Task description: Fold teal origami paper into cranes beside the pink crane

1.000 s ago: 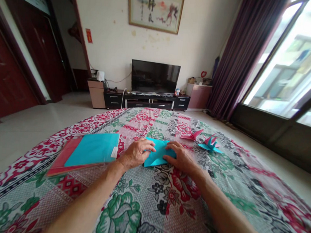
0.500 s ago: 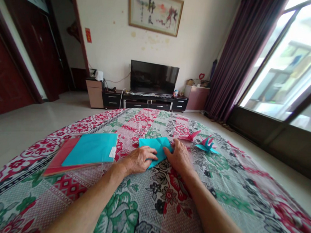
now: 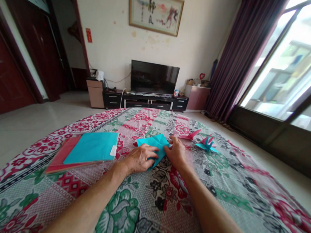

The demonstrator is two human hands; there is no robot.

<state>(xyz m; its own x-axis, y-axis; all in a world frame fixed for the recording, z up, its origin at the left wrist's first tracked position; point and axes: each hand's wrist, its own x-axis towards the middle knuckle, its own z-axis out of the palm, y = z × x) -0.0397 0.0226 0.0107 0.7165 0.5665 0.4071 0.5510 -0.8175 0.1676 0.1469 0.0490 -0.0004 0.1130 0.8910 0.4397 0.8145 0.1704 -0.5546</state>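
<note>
A creased sheet of bright blue origami paper [image 3: 156, 140] lies partly folded on the table, its near part raised between my hands. My left hand [image 3: 142, 158] rests over its left side, fingers curled and pressed on the paper. At the right corner, my right hand [image 3: 176, 152] pinches the edge between thumb and fingers. The palms and the underside of the fold are hidden. To the right of my right hand stand folded paper cranes: a pink crane [image 3: 191, 135] and a blue crane [image 3: 208, 145], with more pink paper just behind the blue one.
Left of my hands lies a packet of blue paper [image 3: 92, 148] with a white label, over red sheets [image 3: 56, 157]. A flowered tablecloth [image 3: 121, 214] covers the round table. Beyond it stand a television [image 3: 154, 78] and a low cabinet [image 3: 139, 103].
The blue paper has turned slightly and its near edge is lifted more. My right hand has shifted a little left, its fingers drawn closer on the corner. My left hand stays nearly in place.
</note>
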